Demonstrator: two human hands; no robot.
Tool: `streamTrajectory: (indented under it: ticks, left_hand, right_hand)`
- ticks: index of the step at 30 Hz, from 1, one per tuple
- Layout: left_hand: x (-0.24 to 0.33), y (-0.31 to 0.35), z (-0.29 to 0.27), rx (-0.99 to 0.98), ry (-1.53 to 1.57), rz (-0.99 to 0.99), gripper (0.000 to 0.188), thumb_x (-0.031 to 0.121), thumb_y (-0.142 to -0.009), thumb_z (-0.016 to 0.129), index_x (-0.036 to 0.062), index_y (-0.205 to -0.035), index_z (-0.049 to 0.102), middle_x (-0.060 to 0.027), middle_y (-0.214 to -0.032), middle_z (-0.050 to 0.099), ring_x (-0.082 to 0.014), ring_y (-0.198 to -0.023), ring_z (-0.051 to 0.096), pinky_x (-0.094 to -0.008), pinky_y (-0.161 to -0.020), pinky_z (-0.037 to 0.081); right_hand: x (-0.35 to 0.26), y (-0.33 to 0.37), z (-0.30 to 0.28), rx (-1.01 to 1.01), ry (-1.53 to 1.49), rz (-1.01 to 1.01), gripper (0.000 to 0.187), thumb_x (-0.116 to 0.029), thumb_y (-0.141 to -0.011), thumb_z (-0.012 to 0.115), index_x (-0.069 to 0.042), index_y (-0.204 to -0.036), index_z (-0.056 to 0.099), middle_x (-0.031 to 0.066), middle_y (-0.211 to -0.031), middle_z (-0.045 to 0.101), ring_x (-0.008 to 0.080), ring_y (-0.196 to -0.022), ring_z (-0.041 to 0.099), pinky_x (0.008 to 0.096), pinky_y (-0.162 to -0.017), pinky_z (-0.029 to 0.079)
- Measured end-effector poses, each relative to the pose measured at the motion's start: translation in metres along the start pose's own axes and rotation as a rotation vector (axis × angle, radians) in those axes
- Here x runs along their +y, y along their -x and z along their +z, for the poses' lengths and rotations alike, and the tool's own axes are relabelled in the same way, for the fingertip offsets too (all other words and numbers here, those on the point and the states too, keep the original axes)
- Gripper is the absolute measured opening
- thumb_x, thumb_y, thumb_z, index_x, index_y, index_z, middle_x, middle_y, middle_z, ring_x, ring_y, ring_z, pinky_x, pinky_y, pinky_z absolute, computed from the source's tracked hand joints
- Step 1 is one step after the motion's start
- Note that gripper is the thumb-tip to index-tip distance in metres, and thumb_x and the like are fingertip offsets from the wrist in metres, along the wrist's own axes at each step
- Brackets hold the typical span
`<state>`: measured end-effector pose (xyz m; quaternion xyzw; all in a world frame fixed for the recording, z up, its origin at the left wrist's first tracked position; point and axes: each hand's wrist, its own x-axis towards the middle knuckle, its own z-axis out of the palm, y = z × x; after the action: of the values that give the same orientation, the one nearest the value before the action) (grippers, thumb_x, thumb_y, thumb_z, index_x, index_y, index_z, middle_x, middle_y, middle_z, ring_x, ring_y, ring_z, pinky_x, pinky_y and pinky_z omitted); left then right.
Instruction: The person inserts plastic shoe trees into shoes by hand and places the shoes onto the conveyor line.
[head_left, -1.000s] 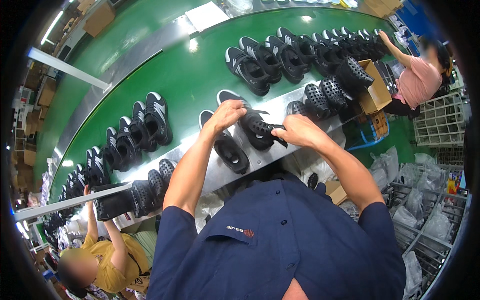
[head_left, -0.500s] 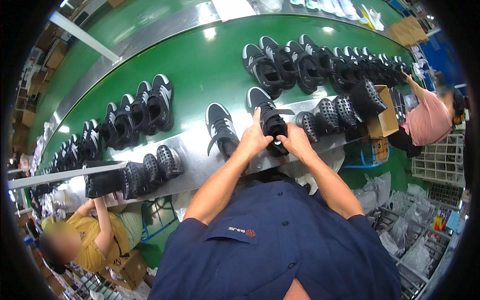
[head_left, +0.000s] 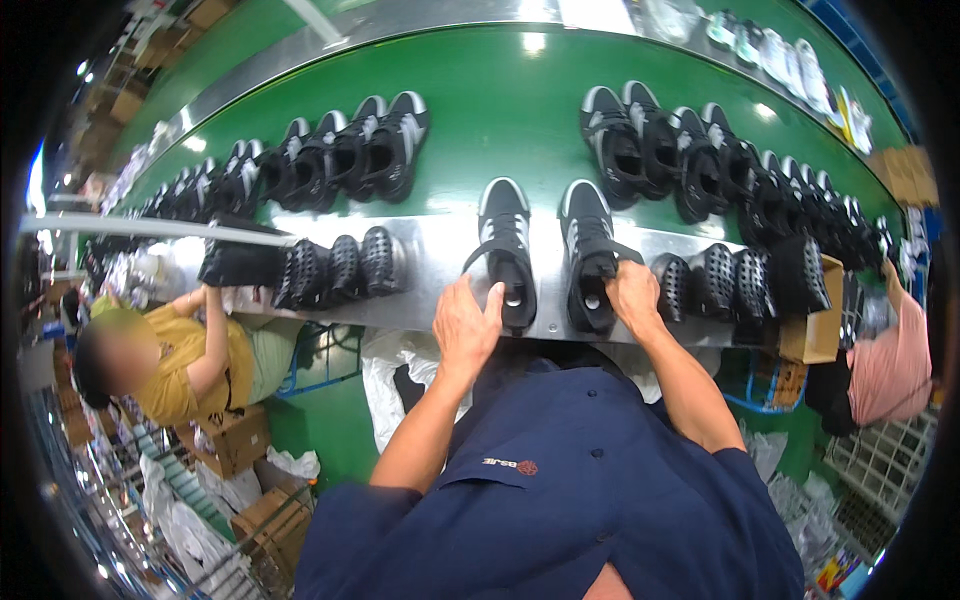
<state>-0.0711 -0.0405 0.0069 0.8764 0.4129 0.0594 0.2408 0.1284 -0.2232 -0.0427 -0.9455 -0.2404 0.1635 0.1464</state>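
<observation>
Two black sneakers with grey-white toes and soles stand side by side in front of me, toes pointing away: a left sneaker [head_left: 503, 240] and a right sneaker [head_left: 588, 245]. Each has a loose strap sticking out sideways. Beside the left sneaker's heel is my left hand [head_left: 466, 325], thumb spread from the fingers and near the shoe's collar; it holds nothing visible. My right hand [head_left: 636, 297] is at the outer side of the right sneaker, its fingers bent around the strap [head_left: 622, 251] near its end.
Black studded shoe-shaped pieces line the metal ledge [head_left: 440, 270] at left [head_left: 345, 265] and right [head_left: 712, 280]. Rows of black sneakers [head_left: 390, 145] stand on the green belt [head_left: 500, 110]. One co-worker in yellow [head_left: 200, 360] sits left; another in pink [head_left: 890, 360] is right, near a cardboard box [head_left: 815, 330].
Both hands were together at the right sneaker's opening; now they are apart, the left beside the left sneaker and the right at the right sneaker's strap. The view has turned and shifted.
</observation>
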Motion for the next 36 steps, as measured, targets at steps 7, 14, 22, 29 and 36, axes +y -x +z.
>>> streamTrajectory:
  ticks: [7, 14, 22, 29, 36]
  left_hand:
    - [-0.004, -0.045, 0.081, -0.260, 0.380, 0.145, 0.079, 0.033, -0.076, 0.076, -0.0061, -0.138, 0.047, -0.0303, -0.121, 0.059, -0.0421, -0.111, 0.059, -0.0436, -0.101, 0.046]
    - [-0.087, -0.030, -0.072, 0.452, 0.208, 0.234, 0.016, 0.013, -0.087, 0.067, 0.0012, -0.097, 0.069, -0.0159, -0.097, 0.068, -0.0314, -0.086, 0.065, -0.0399, -0.078, 0.053]
    - [-0.332, -0.040, -0.145, 0.677, -0.457, -0.301, 0.042, 0.023, -0.080, 0.077, 0.0003, -0.112, 0.064, -0.0189, -0.112, 0.060, -0.0382, -0.102, 0.056, -0.0457, -0.091, 0.047]
    - [-0.358, -0.045, -0.147, 0.582, -0.358, -0.155, 0.043, 0.024, -0.080, 0.077, 0.0001, -0.114, 0.064, -0.0184, -0.106, 0.064, -0.0374, -0.102, 0.058, -0.0459, -0.089, 0.047]
    - [-0.154, 0.032, -0.190, 0.666, -0.083, 0.041, 0.036, 0.012, -0.081, 0.078, -0.0035, -0.111, 0.066, -0.0177, -0.106, 0.065, -0.0357, -0.093, 0.061, -0.0434, -0.085, 0.050]
  right_hand:
    - [-0.025, 0.015, -0.013, -0.069, 0.029, 0.046, 0.038, -0.033, -0.083, 0.069, 0.004, -0.089, 0.069, 0.0285, -0.090, 0.069, 0.0447, -0.089, 0.068, 0.0512, -0.080, 0.053]
    - [-0.028, 0.071, -0.081, -0.476, -0.349, 0.200, 0.036, -0.031, -0.090, 0.069, 0.004, -0.084, 0.061, 0.0173, -0.071, 0.067, 0.0222, -0.059, 0.067, 0.0345, -0.054, 0.053]
    - [-0.095, 0.070, -0.060, -0.560, -0.685, 0.087, 0.026, -0.024, -0.095, 0.063, 0.001, -0.090, 0.058, 0.0079, -0.070, 0.064, 0.0123, -0.056, 0.060, 0.0250, -0.050, 0.048]
    - [-0.129, 0.070, -0.051, -0.615, -0.647, 0.036, 0.025, -0.023, -0.096, 0.064, 0.001, -0.092, 0.060, 0.0065, -0.072, 0.064, 0.0114, -0.059, 0.060, 0.0248, -0.052, 0.048]
    - [-0.177, 0.080, -0.045, -0.569, -0.874, -0.041, 0.048, -0.029, -0.093, 0.070, 0.003, -0.124, 0.053, 0.0127, -0.104, 0.063, 0.0169, -0.089, 0.063, 0.0306, -0.076, 0.053]
